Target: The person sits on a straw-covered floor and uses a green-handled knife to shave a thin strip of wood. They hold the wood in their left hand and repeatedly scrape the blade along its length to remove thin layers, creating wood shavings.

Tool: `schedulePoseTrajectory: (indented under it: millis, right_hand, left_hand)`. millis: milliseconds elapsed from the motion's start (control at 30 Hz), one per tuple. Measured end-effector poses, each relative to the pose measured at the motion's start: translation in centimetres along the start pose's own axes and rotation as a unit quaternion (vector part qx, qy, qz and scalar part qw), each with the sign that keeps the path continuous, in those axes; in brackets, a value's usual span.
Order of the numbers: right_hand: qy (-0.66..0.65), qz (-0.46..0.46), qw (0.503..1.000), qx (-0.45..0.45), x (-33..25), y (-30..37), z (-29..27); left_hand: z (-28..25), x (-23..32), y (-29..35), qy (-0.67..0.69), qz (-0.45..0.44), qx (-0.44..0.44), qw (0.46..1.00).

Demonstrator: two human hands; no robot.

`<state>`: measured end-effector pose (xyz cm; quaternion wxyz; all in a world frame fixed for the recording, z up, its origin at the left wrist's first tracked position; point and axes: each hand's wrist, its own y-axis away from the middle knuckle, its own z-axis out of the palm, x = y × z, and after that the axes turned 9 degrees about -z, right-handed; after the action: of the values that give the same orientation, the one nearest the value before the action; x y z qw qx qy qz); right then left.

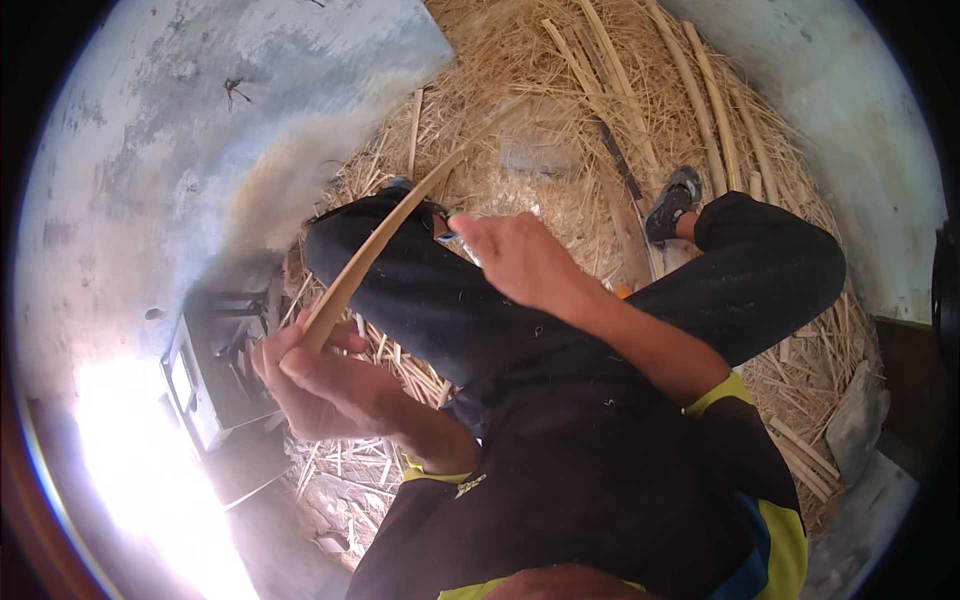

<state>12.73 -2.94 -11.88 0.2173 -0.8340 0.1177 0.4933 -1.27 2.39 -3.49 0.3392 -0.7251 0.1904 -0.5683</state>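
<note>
I sit with my legs folded in black trousers (440, 300). My left hand (325, 385) is closed around the lower end of a long thin bamboo strip (372, 254), which rises in a curve up and to the right over my left knee. My right hand (515, 255) is clenched above that knee, right beside the strip. It grips a small dark tool (443, 224), mostly hidden by the fingers; I cannot make out its blade.
Straw-like shavings (520, 60) and several long bamboo splits (705, 100) cover the ground ahead. A long dark blade (618, 165) lies among them near my grey shoe (675, 200). A dark metal box (215, 375) stands left, a flat stone (855, 420) right. Sun glare washes out the lower left.
</note>
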Motion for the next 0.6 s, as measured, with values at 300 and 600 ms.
schedulePoseTrajectory:
  millis: [300, 600]
  right_hand:
    - [0.106, 0.048, 0.991, -0.066, -1.3, -1.1, -0.7]
    - [0.042, 0.041, 0.996, -0.07, -4.5, 0.6, -2.6]
  left_hand:
    - [-0.2, -0.3, 0.1, 0.022, -0.074, 0.039, 0.996]
    - [0.2, -0.7, 1.1, 0.06, -0.068, 0.039, 0.995]
